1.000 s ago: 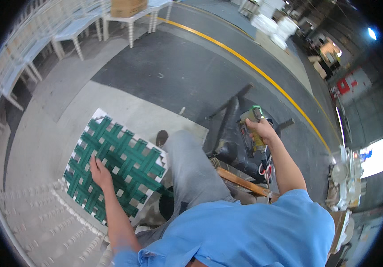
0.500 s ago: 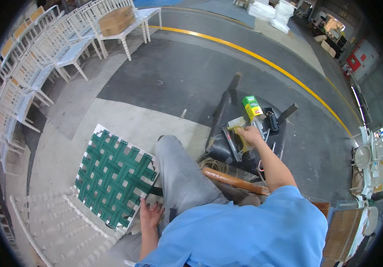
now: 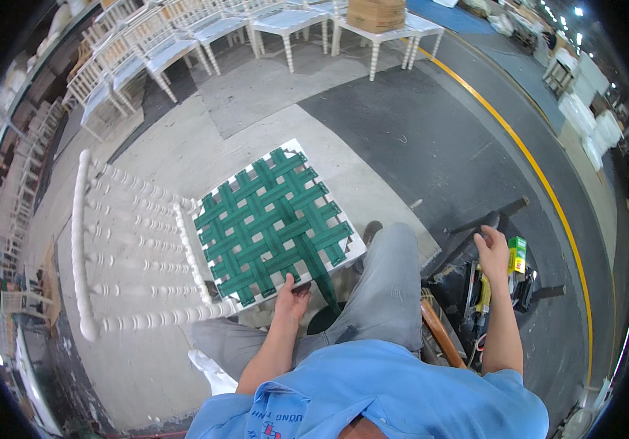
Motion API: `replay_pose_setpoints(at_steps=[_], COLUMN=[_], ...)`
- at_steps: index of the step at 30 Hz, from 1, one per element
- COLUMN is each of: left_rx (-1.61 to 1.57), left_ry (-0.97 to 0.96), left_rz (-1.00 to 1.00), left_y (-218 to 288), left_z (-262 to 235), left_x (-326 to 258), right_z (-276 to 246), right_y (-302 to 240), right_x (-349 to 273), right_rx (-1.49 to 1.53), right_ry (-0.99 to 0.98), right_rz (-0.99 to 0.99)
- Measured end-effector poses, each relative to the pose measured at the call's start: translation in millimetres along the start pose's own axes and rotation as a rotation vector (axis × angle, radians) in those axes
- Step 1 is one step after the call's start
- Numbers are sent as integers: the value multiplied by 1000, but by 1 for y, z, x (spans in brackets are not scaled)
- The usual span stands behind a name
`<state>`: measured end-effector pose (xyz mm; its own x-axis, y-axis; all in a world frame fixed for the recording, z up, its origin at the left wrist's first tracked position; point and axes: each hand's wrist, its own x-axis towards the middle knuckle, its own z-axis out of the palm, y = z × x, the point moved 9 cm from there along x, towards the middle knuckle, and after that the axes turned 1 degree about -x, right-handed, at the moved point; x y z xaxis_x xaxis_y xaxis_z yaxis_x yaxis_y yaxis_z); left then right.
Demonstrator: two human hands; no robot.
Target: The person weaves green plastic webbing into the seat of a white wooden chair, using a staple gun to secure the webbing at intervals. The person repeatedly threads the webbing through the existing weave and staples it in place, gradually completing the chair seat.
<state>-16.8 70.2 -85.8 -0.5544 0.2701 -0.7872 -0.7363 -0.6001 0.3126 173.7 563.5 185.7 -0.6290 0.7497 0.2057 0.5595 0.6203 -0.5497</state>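
A white chair with turned spindles [image 3: 139, 318] stands at my left. Its seat carries a weave of green webbing straps [image 3: 270, 227]. One loose green strap [image 3: 319, 274] hangs over the near edge beside my knee. My left hand [image 3: 290, 301] is at that edge, fingers apart, thumb against or very near the frame; contact is hard to tell. My right hand [image 3: 493, 252] hovers over a black padded stool [image 3: 446, 282], fingers loosely bent and apart, with nothing visible in them. Below it lies a yellow-handled staple gun [image 3: 483, 294], partly hidden by my forearm.
A green-and-yellow box [image 3: 517, 254] and a black tool [image 3: 525, 289] lie on the stool. An orange-brown wooden rail [image 3: 442, 333] runs beside my leg. White chairs [image 3: 285, 25] line the back, one bearing a cardboard box [image 3: 375, 14]. A yellow line [image 3: 530, 150] crosses the floor.
My right hand has let go of the staple gun and lifted away. My view has turned left, bringing the chair toward the middle. My left hand stays by the seat edge.
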Motion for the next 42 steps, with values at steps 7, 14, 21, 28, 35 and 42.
replay_pose_setpoints(at_steps=[7,14,21,28,35,42], left_rx=[-5,373,619,767,813,808], left_ry=[-43,-102,-169,-149,-99,-142], left_rz=[110,72,232,237,251,-136], left_y=[4,-34,-34,-38,-37,-142], left_z=[8,5,32,53,25,-23], left_x=[13,-5,-4,-2,-11,-51], right_z=[82,194,278,316,330,364], right_y=[-108,-160,-157,-141,-161,-168], right_x=[-9,-84,-143,-139,-159,-188], right_rx=[461,661,402,59,190,491], right_ry=[-190,-638,-891,-962,-1095,-1374], right_rz=[-160,-75,-94,-54,37,319])
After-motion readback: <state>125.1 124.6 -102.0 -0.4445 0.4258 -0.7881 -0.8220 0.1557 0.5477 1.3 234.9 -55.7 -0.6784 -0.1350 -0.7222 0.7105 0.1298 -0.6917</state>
